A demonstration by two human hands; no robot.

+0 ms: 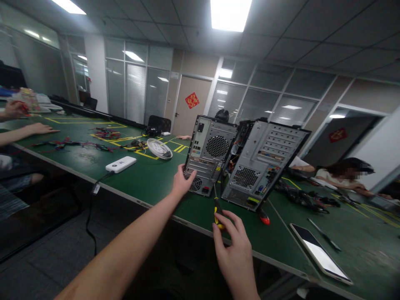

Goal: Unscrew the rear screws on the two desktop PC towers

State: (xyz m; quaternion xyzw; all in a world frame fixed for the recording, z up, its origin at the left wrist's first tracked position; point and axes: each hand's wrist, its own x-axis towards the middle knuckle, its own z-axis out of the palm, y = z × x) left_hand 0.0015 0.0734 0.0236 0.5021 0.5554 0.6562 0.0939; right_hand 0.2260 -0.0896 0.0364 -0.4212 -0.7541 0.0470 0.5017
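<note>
Two computer cases stand upright side by side on the green table, their back panels facing me. My left hand [183, 182] is closed on the lower left edge of the left computer case [204, 143], thumb across its back panel. In my right hand [233, 246] is the yellow and black handle of a screwdriver [216, 207], pinched between thumb and fingers near the table's front edge. The screwdriver's shaft points up towards the gap beside the left case. The right computer case [259, 162] is close by, with a red and black handle [264, 217] at its base.
A white power bank [121, 164] with a cable lies left, near a white round slotted cover [159, 148] and tangled wires [71, 143]. Right are a phone [321, 252], a thin metal tool [324, 234] and black cables [301, 198]. Other people sit at both sides.
</note>
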